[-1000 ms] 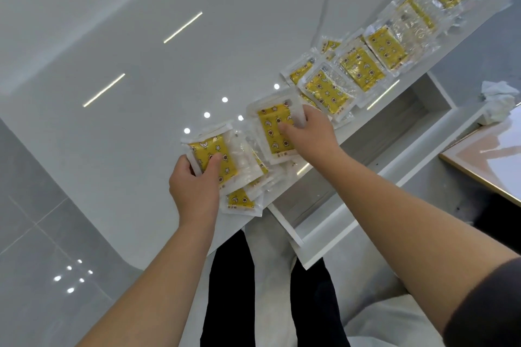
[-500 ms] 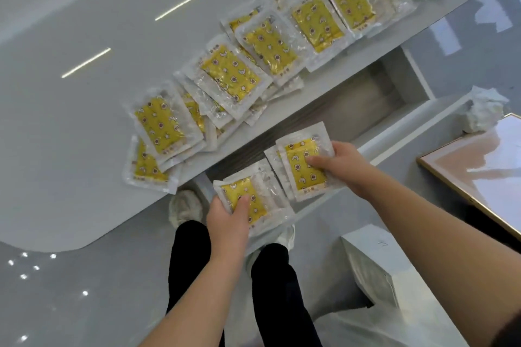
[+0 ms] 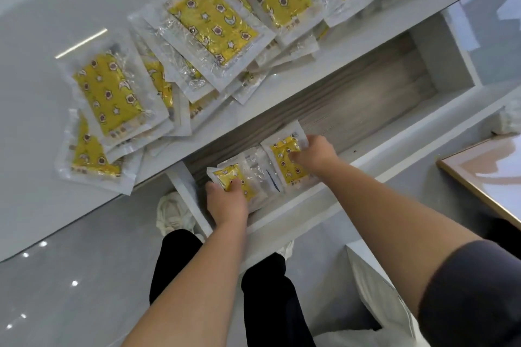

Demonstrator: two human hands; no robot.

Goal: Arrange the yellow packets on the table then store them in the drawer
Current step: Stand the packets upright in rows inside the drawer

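Several yellow packets in clear wrap (image 3: 110, 93) lie overlapping in a row along the front edge of the white table (image 3: 33, 22). Below the edge, the white drawer (image 3: 366, 98) stands pulled out, its grey floor showing. Inside its left end, my left hand (image 3: 225, 200) grips a yellow packet (image 3: 231, 177) by its near edge. My right hand (image 3: 314, 152) holds a second yellow packet (image 3: 282, 155) just to the right; a clear packet part lies between the two. Both packets are low in the drawer; whether they rest on its floor I cannot tell.
A gold-framed board (image 3: 485, 175) lies at the right, with crumpled white paper (image 3: 510, 118) beyond it. A white box (image 3: 375, 284) sits on the floor by my right leg. My black trousers and white shoe (image 3: 174, 214) are under the drawer front. The right part of the drawer floor is bare.
Both hands lifted a packet each off the table, carried them over the front edge and lowered them into the left end of the drawer. The view has moved closer.
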